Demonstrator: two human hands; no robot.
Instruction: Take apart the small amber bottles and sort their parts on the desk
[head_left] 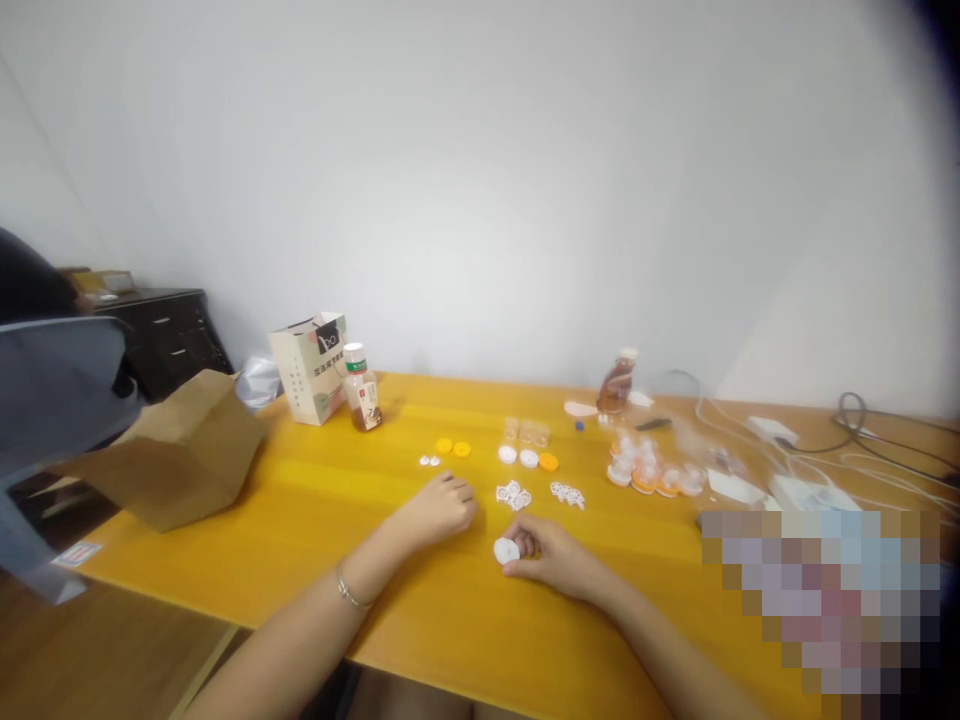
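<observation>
My right hand (551, 555) pinches a round white plastic disc (506, 551) between thumb and fingers, just above the table. To its left, my left hand (442, 508) is low over the wood with its fingers curled in; whatever they may hold is hidden. Small white lacy plastic pieces (514, 496) lie beyond the hands, with a second group (568, 494) to the right. Farther back are white round caps (529, 459), an orange one (548, 462) and small clear cups (526, 432). Two yellow discs (462, 450) and two tiny white parts (430, 461) sit beyond my left hand.
Several capped clear-and-orange pieces (651, 470) cluster at the right, near cables (859, 430) and a dark bottle (617, 382). A drink bottle (363, 392), a printed paper bag (310, 370) and a brown paper bag (187, 450) stand left. Part of a person (34, 275) shows far left.
</observation>
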